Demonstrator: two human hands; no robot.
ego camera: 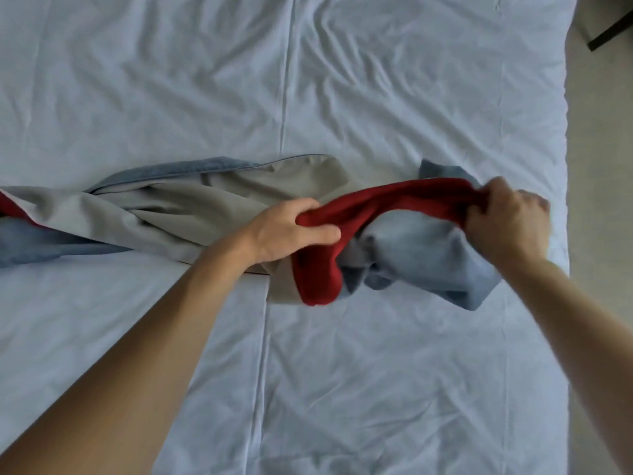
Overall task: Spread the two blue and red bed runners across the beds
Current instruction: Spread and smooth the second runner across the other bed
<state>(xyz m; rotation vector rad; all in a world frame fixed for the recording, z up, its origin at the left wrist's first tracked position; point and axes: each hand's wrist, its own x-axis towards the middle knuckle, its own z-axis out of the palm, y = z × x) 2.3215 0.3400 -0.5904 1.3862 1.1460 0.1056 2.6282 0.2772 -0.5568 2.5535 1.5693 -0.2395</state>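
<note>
A blue and red bed runner (404, 248) lies bunched and twisted across the white beds (376, 97), its beige underside (212, 207) showing toward the left. My left hand (291, 231) pinches the red band near the middle seam. My right hand (507, 217) grips the other end of the same red band close to the bed's right edge. The stretch between my hands is lifted a little, with blue cloth hanging under it. The runner's left part runs out of view. I cannot tell whether this is one runner or two tangled together.
Two white-sheeted mattresses meet at a seam (284, 125) running top to bottom. The bed's right edge (567, 132) borders a strip of beige floor (599, 166). A dark furniture leg (609, 32) shows at the top right.
</note>
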